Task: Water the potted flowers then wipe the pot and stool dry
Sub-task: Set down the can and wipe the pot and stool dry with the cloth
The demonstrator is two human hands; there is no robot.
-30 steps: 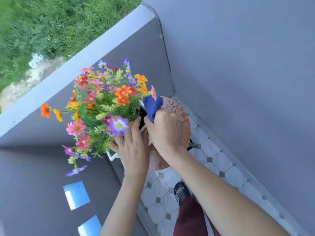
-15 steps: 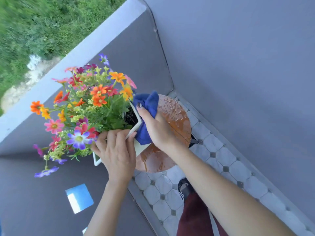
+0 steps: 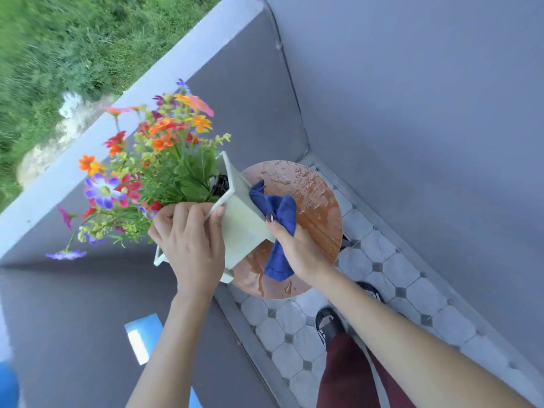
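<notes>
Tilting the pot [image 3: 243, 222] toward the railing, the left hand [image 3: 190, 244] curls its fingers [image 3: 188, 212] over the rim, seemingly to expose the pot's side for wiping. The right hand [image 3: 297, 248] is closed on a blue cloth [image 3: 275, 212], bunched against that side wall, with its fingers largely hidden in the folds. Flowers [image 3: 159, 160] lean out over the ledge. Below, the round stool [image 3: 318, 198] shows water drops and puddles, so drying it looks like the remaining step.

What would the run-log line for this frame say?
phase: wiping pot | left hand: tilts white flower pot | right hand: blue cloth on pot | stool: wet
</notes>
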